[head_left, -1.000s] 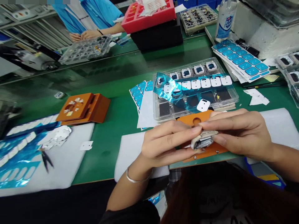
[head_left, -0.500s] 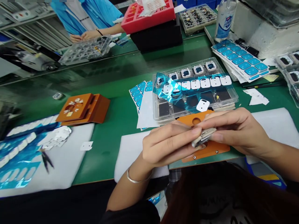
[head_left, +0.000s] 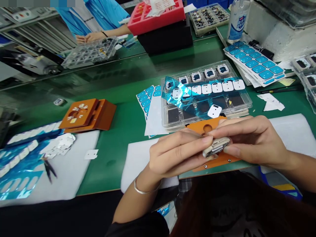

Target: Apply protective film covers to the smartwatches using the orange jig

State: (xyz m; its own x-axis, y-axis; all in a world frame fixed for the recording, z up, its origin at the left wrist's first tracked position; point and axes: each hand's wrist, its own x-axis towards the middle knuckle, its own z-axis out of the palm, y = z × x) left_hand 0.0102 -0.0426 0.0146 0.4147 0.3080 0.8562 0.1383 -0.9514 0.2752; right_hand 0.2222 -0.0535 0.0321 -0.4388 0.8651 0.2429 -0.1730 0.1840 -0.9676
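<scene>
Between both hands is a small pale, rounded casing (head_left: 216,147) with a dark edge, held tilted above an orange fixture (head_left: 228,158). My left hand (head_left: 179,151) grips its left end, fingers closed on top and below. At the other end, my right hand (head_left: 254,140) pinches it between thumb and fingers. Just beyond the hands, a loose white square sticker (head_left: 214,111) with a dark slot lies at the front of a clear plastic tray (head_left: 165,122). A blue film strip (head_left: 182,95) carrying a row of white stickers rests across that tray.
To the left stand an orange block fixture (head_left: 81,113) and tweezers (head_left: 50,169) on white foam (head_left: 64,181). Blue sticker sheets (head_left: 256,62) and a bottle (head_left: 237,23) are at the back right. Across the bench, a co-worker's hands (head_left: 91,37) are near another clear tray (head_left: 91,54).
My right thumb and fingers have shifted slightly right along the casing. More of its edge now shows. My left hand stays almost in place.
</scene>
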